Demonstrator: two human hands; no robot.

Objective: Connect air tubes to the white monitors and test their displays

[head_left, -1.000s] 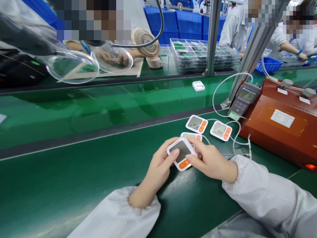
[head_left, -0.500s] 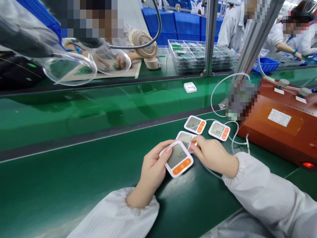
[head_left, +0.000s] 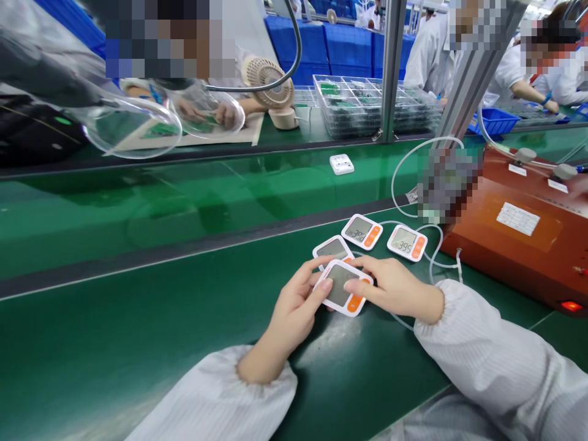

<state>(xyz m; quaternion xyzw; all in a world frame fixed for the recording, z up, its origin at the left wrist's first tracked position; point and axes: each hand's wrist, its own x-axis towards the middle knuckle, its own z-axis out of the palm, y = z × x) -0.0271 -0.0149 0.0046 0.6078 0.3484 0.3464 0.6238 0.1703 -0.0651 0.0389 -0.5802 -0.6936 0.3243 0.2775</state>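
Between my hands is a white blood pressure monitor (head_left: 339, 286) with a grey screen and orange buttons, tilted toward me. My left hand (head_left: 294, 309) is closed on its left edge, thumb on the front. Fingers of my right hand (head_left: 399, 286) grip the right side, with the thumb across the face by the buttons. No digits show on its screen. Just behind it, partly covered, lies a second monitor (head_left: 331, 246). Two more monitors, one at the back (head_left: 362, 232) and one to the right (head_left: 407, 242), lie on the bench with digits showing.
Thin clear tubes (head_left: 436, 245) run between the monitors and an orange-brown box (head_left: 528, 245) with a lit red switch. A white part (head_left: 342, 164) lies on the green belt (head_left: 229, 190) beyond. Across it are a fan (head_left: 269, 82), a compartment tray (head_left: 358, 107) and co-workers.
My right hand has left the monitor behind and taken hold of the one in my left hand, which has shifted right and turned. The rear monitor now sits farther left. The white part moved left.
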